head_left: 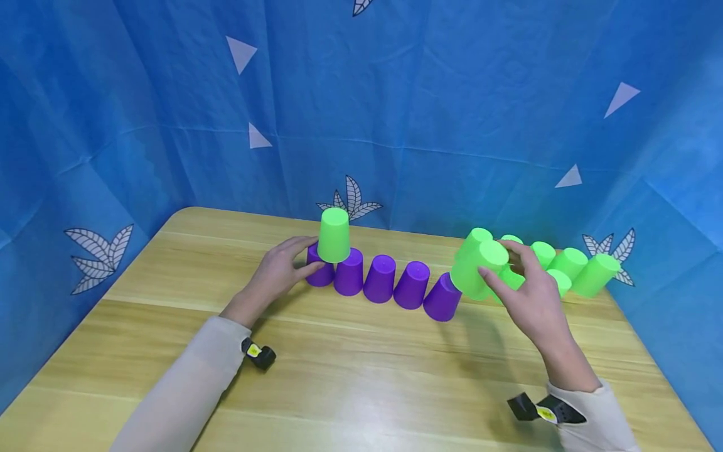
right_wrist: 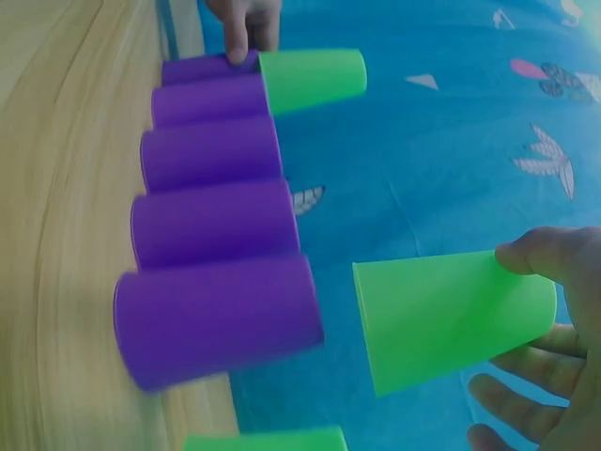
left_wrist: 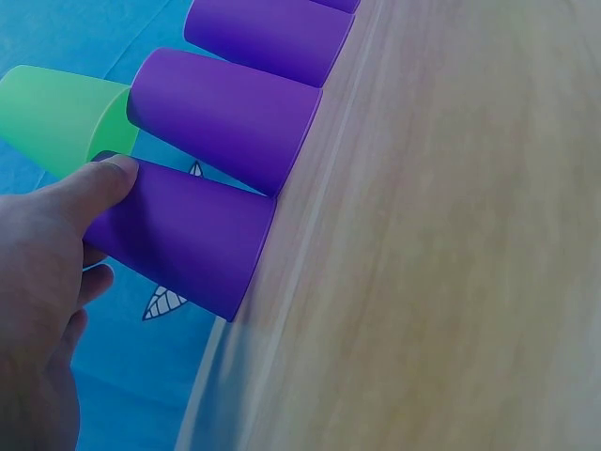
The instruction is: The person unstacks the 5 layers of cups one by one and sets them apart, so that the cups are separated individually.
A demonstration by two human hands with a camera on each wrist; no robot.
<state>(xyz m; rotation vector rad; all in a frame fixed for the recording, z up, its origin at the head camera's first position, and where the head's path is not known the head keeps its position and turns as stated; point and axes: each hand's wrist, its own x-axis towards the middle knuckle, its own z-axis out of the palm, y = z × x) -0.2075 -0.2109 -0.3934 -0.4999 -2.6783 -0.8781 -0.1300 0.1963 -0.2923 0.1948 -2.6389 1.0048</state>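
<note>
Right hand [head_left: 528, 298]: fingers pinch tilted green cup [head_left: 474, 273], 2 o'clock of nearest purple cup [head_left: 442, 302]; long axis 1–7 o'clock, mouth toward 7. Left hand [head_left: 277, 267]: fingers pinch far-end purple cup [left_wrist: 183, 240]. Wood-grain bench [head_left: 339, 376]; blue curtain [head_left: 361, 113], 12 o'clock.

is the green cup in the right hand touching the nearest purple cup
Apart. The right wrist view shows a strip of blue cloth between the green cup and the purple cup.
</note>
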